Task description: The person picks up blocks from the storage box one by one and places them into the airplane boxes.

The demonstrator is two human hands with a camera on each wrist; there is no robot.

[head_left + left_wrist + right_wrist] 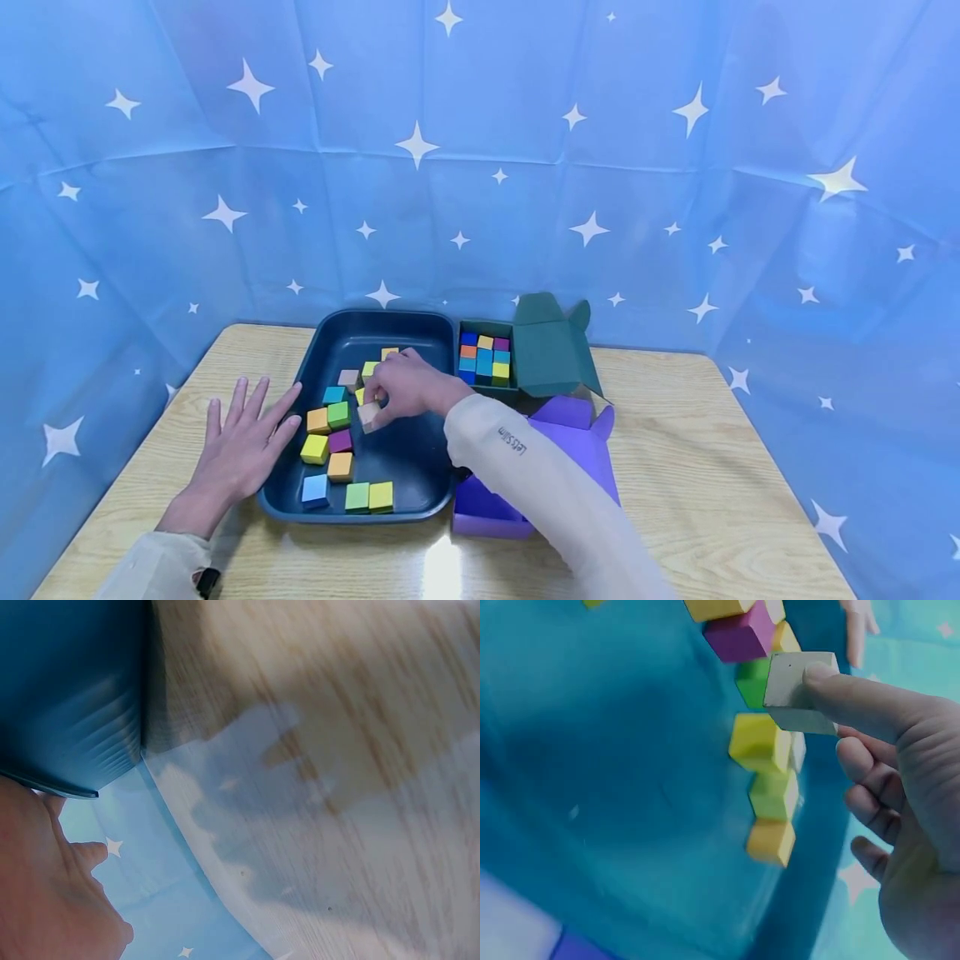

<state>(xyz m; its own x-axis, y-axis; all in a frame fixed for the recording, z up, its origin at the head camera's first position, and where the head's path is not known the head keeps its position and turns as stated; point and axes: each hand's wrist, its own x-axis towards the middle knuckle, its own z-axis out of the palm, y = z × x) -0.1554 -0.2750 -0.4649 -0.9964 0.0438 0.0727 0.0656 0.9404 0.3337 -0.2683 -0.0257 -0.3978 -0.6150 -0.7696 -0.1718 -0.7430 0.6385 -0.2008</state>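
Note:
In the head view, my right hand [411, 385] pinches a pale, unpainted-looking cube [368, 418] over the dark blue tray [408, 462]. The right wrist view shows the thumb pressed on one face of this cube [799, 684]. Around it in the tray lie several coloured cubes, among them a purple cube [341, 442], a green cube [338, 414] and a light blue cube [315, 490]. My left hand [242, 446] is spread flat with straight fingers at the tray's left rim, holding nothing. Whether its fingertips touch the rim is hard to tell.
Right of the tray stands an open green box [486, 327] holding several coloured cubes, its lid [553, 358] folded out rightward. In front of it is an open purple box [491, 527], partly hidden by my right sleeve. A starry blue cloth [480, 200] hangs behind the wooden table [690, 467].

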